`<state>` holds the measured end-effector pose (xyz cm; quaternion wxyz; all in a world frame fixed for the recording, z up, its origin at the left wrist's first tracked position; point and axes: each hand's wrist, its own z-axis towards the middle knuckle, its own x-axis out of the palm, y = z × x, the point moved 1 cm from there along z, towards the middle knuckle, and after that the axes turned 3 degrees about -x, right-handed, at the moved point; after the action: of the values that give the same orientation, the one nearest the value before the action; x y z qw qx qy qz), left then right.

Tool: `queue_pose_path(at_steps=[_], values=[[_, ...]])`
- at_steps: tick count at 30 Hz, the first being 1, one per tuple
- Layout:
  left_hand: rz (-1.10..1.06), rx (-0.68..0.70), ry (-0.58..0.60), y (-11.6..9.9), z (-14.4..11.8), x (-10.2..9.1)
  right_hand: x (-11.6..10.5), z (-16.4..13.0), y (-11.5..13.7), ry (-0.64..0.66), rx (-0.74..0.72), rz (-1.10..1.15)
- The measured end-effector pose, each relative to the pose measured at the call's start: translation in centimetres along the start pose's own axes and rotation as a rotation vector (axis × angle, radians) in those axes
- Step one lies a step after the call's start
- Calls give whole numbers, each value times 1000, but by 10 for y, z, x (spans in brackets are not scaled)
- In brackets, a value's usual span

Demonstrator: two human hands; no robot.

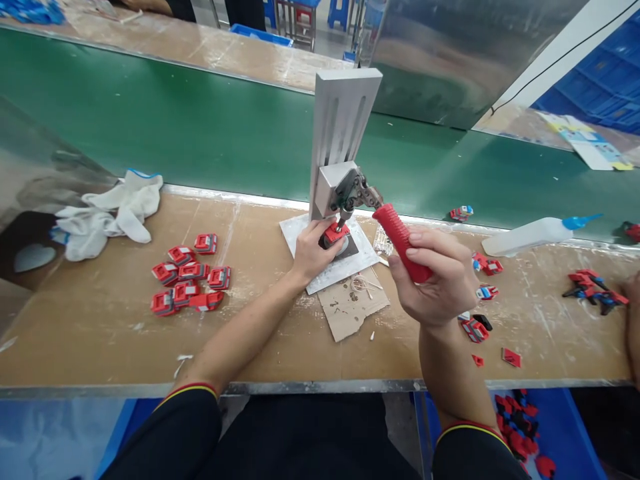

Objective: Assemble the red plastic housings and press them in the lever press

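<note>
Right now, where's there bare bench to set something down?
Bare bench shows between the left-hand cluster of red blocks and the pale plate, and at right between the loose pieces and red-blue toy. It's crowded around the press, with your left hand and right hand there.

Black sleeves (173, 437), trimmed cuffs (195, 387) — red, yellow

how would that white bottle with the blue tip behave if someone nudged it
The white bottle might roll, lying on its side with a rounded-looking body. Its slender blue tip, jutting from one end, could snag or bend.
</note>
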<state>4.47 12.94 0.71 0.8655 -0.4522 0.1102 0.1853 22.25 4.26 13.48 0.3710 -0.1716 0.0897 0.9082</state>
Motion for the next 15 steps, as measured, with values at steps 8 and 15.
queue_pose_path(at_steps=[8,15], values=[[4,-14,1,1,-2,3,4,-17,7,137,376,272],[-37,-41,52,5,-9,8,6,25,2,583,1112,1011]])
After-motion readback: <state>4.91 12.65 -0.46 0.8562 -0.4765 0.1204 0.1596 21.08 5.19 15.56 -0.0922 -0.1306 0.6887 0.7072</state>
